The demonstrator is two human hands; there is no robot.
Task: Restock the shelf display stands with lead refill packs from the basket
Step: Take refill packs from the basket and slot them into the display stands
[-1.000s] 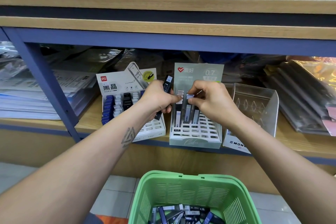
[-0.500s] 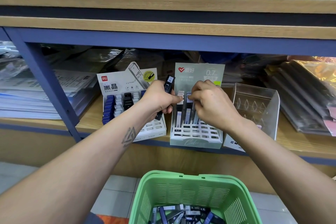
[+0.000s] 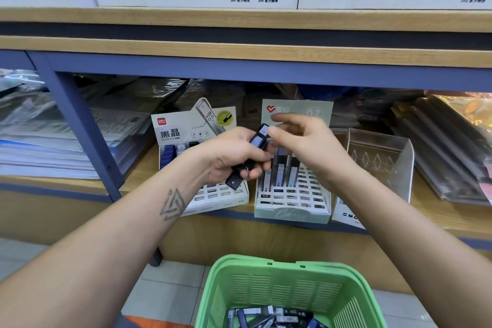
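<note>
The left hand (image 3: 229,157) grips a small bunch of dark, slim lead refill packs (image 3: 250,154), held above the shelf's front edge; the right hand (image 3: 306,146) pinches the top of one with thumb and forefinger. Just behind, the pale green display stand (image 3: 292,194) holds a few upright packs in its back rows. Below, the green basket (image 3: 279,290) contains more packs.
</note>
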